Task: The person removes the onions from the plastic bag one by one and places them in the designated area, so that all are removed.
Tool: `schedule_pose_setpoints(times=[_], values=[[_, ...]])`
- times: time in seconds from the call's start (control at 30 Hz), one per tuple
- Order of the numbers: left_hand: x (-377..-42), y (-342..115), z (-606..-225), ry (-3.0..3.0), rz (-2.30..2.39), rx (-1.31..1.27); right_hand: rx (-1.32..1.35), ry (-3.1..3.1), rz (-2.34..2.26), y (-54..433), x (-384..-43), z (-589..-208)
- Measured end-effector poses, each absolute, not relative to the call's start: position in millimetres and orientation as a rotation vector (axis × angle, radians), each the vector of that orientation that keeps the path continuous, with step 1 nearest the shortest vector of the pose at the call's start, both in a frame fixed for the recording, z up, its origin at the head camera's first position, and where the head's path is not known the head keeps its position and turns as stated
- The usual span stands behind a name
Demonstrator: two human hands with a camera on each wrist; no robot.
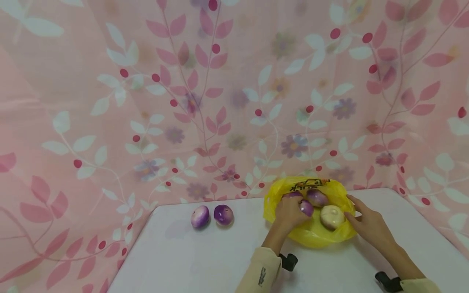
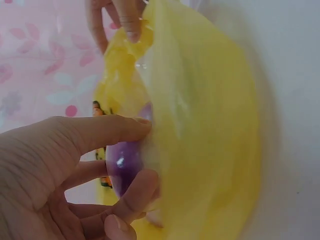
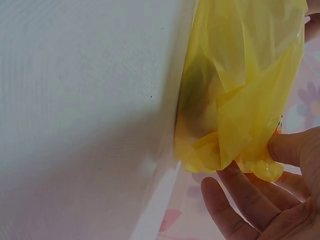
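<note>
A yellow plastic bag (image 1: 311,238) lies spread on the table with its mouth toward me. My left hand (image 1: 291,211) reaches into it, thumb and fingers around a glossy purple-and-white turnip (image 2: 124,165). More turnips lie inside, including a purple one (image 1: 317,198) at the back and a pale one (image 1: 332,217) on the right. At the bag's right rim, my right hand (image 1: 370,224) holds the plastic between thumb and fingers. In the right wrist view, crumpled plastic (image 3: 260,167) sits between that hand's thumb and fingers.
Two purple-and-white turnips, one paler (image 1: 200,217) and one darker (image 1: 224,215), lie side by side on the white table (image 1: 176,260), left of the bag. A pink floral cloth (image 1: 234,101) hangs behind the table's back edge.
</note>
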State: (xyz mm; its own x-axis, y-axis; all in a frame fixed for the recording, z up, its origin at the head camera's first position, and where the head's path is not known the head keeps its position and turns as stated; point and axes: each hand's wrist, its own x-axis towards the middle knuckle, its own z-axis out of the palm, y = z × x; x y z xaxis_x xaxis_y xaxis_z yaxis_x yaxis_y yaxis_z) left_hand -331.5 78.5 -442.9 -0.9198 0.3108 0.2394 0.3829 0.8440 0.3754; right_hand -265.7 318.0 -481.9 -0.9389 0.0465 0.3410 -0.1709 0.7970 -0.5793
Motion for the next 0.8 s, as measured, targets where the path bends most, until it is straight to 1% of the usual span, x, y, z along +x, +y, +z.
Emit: schedule_pose_setpoints(times=[0.53,0.8], values=[[-317.7,57.4,-413.3,-2.860,-0.643,-0.523,0.105,-2.636,0.899,321.3,-269.3,-485.3],[-315.0,41.4,-408.1,-2.851,-0.696,-0.489,0.090,-2.656,0.906,320.0,-266.4,-483.8]])
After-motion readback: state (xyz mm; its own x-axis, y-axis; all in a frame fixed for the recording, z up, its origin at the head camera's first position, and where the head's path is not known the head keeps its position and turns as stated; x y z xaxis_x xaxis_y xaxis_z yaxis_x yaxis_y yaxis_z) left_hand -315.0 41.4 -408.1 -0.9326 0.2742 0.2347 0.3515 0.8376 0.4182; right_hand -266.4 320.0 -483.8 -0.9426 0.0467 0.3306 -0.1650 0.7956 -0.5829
